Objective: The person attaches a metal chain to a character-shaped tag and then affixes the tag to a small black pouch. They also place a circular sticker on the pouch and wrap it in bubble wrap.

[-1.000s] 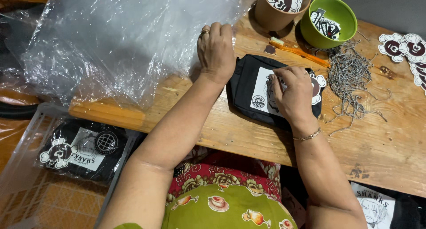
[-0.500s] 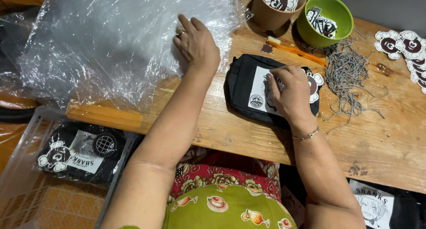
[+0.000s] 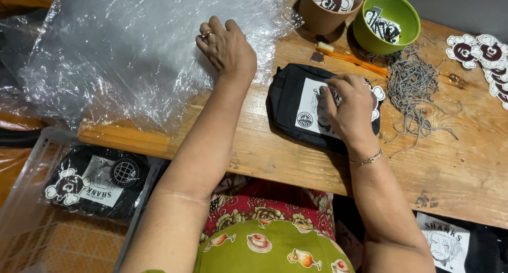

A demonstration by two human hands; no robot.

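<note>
A black pouch point(image 3: 288, 106) with a white printed panel lies on the wooden table point(image 3: 455, 172). My right hand point(image 3: 349, 106) presses flat on the pouch, fingers spread over the panel. My left hand point(image 3: 227, 48) rests palm down, fingers apart, on a pile of clear plastic bags point(image 3: 132, 51) at the table's left. A ring shows on one left finger and a thin bracelet on my right wrist.
A brown cup point(image 3: 325, 8) and a green bowl point(image 3: 386, 21) hold printed cutouts at the back. An orange toothbrush point(image 3: 352, 58), a heap of ball chains point(image 3: 415, 90) and round stickers point(image 3: 484, 53) lie to the right. A bagged black pouch point(image 3: 95, 180) sits in a clear crate at lower left.
My left hand has moved from beside the pouch leftward and onto the plastic bags. My right hand has stayed on the pouch.
</note>
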